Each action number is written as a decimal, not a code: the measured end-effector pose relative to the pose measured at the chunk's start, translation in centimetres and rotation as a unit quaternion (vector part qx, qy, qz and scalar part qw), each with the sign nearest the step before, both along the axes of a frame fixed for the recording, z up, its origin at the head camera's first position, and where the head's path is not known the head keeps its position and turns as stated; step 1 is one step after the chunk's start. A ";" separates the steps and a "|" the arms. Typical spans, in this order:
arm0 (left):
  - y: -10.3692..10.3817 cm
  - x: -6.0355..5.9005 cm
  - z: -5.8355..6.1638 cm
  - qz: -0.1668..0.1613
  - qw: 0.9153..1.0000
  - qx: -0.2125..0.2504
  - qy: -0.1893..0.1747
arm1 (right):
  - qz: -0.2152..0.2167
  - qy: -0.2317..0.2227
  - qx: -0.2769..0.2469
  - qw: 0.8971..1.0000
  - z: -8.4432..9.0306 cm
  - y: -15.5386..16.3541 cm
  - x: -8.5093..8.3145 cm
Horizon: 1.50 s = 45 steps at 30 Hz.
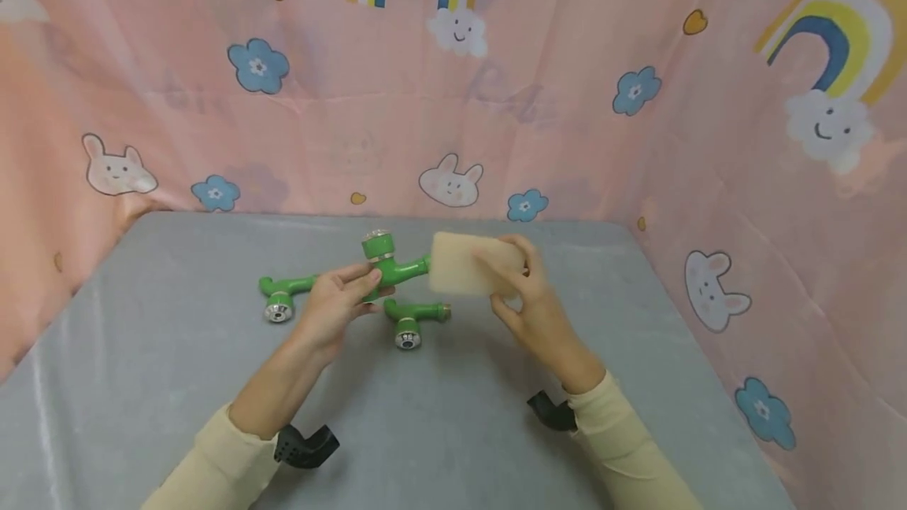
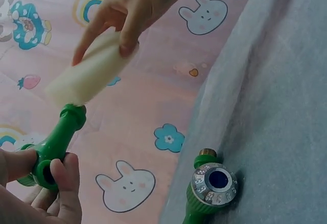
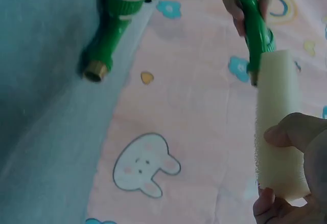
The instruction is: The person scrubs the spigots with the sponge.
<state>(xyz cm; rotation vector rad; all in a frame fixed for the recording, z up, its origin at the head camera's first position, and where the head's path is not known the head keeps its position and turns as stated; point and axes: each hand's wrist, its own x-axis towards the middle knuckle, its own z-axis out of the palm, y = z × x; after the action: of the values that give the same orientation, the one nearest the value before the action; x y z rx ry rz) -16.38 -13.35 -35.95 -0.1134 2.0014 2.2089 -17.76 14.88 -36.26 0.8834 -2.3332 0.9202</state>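
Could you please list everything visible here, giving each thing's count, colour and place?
Held faucet: one, green with a silvery-ringed knob, lifted above the table in the left hand.
Sponge: one, pale cream, at the held faucet's end, in the right hand.
Lying faucets: two, green with silvery caps, one at the table's left-centre, one near the middle.
Table: one, grey cover.
Backdrop cloth: one, pink with rainbows, bunnies and blue flowers, behind and at both sides.
Wrist camera mounts: two, black, under the left wrist and the right wrist.
Left hand: grips the held faucet; cream sleeve.
Right hand: pinches the sponge; cream sleeve.
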 end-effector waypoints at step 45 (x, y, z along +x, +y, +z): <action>-0.3 -0.7 -1.2 -0.128 0.991 0.015 0.030 | 0.083 -0.128 -0.119 0.981 1.3 1.2 0.2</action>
<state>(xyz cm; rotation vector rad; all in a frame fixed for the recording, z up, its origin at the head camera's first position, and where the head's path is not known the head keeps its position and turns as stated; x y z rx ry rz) -17.07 -13.64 -37.12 0.2059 1.8902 2.0999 -17.57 16.09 -35.00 0.9132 -2.3169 1.4257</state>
